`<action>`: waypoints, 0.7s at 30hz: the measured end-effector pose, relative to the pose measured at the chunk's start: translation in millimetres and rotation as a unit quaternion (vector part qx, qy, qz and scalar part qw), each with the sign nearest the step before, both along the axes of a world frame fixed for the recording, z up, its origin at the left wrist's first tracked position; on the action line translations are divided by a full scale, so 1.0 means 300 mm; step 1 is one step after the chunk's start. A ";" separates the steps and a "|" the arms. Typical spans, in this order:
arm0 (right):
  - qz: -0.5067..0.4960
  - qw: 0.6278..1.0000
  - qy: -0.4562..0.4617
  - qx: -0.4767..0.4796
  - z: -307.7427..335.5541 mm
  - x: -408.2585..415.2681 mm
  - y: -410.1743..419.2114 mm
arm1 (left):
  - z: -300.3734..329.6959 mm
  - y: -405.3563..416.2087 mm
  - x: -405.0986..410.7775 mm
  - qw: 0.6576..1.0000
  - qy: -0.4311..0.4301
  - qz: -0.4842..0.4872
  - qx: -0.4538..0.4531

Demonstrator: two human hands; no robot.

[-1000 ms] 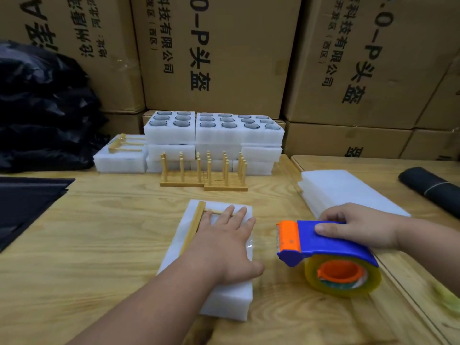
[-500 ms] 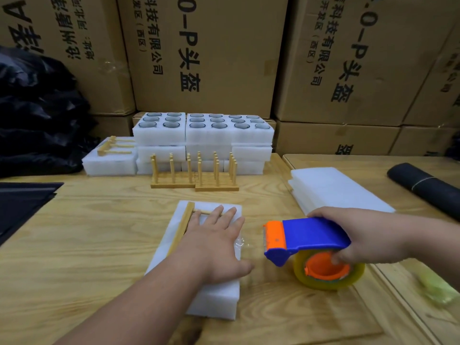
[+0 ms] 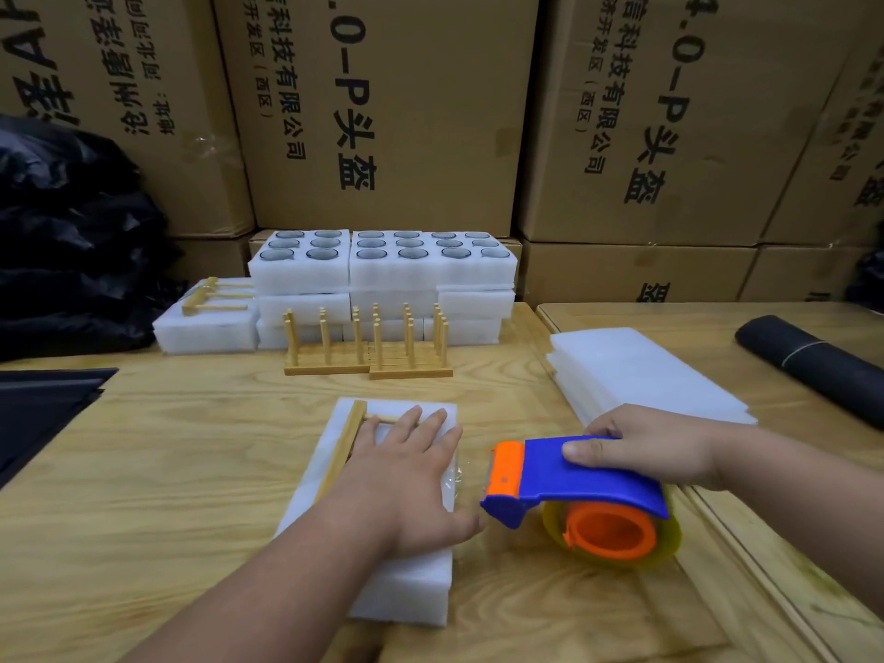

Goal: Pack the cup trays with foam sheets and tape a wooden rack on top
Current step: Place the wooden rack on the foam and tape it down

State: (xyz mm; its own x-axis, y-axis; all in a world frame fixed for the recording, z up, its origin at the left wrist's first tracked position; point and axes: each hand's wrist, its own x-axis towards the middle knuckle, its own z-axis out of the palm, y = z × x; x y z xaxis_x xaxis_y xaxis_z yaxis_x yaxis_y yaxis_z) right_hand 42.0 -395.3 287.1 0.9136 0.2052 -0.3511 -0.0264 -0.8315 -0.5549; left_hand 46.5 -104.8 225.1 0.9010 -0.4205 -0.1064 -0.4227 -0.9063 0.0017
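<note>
Cardboard boxes point(image 3: 382, 112) wall off the back of the wooden table point(image 3: 143, 471). Against them sit stacked cup trays point(image 3: 382, 270), with upright wooden racks point(image 3: 368, 346) in front and spare foam sheets point(image 3: 636, 375) to the right. Near the front edge lies the foam pack point(image 3: 406, 581), a flat wooden rack point(image 3: 342, 447) on top. The left hand point(image 3: 406, 476) presses on it, fingers straight and spread. The right hand point(image 3: 655, 447) grips the tape dispenser point(image 3: 574, 485) just beside the pack. The foam looks light and soft, likely to slide or dent, so it is best steadied with a flat palm while tape crosses the stiff rack
</note>
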 end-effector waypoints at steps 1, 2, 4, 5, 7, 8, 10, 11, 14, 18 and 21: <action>-0.005 1.000 -0.006 -0.004 -0.003 0.003 0.001 | 0.000 0.001 -0.001 1.000 0.000 -0.002 0.001; -0.009 1.000 -0.008 -0.016 -0.001 0.007 0.003 | 0.001 0.001 -0.001 1.000 0.000 -0.003 0.001; -0.007 0.999 -0.008 -0.051 0.007 0.018 0.017 | 0.000 0.001 0.001 1.000 0.001 -0.003 0.002; -0.002 0.997 -0.011 -0.075 0.013 0.024 0.032 | 0.000 0.000 0.002 1.000 0.002 -0.003 0.002; 0.016 0.991 -0.026 -0.130 0.026 0.041 0.083 | -0.001 0.000 0.005 1.000 0.005 -0.004 0.002; 0.030 0.987 -0.035 -0.157 0.032 0.052 0.117 | -0.001 0.000 0.007 1.000 0.005 -0.006 0.005; 0.062 0.975 -0.052 -0.209 0.048 0.078 0.197 | -0.001 0.002 0.007 1.000 0.007 -0.007 0.005; 0.075 0.968 -0.059 -0.233 0.062 0.092 0.238 | -0.001 0.003 0.006 1.000 0.007 -0.008 0.002; 0.105 0.943 -0.073 -0.306 0.124 0.128 0.352 | 0.000 0.003 0.003 1.000 0.006 -0.008 -0.008; 0.151 0.910 -0.066 -0.380 0.188 0.152 0.483 | -0.001 0.002 0.000 1.000 -0.003 -0.011 -0.027; 0.182 0.887 -0.066 -0.420 0.198 0.160 0.573 | 0.001 -0.002 0.000 0.999 -0.012 -0.012 -0.029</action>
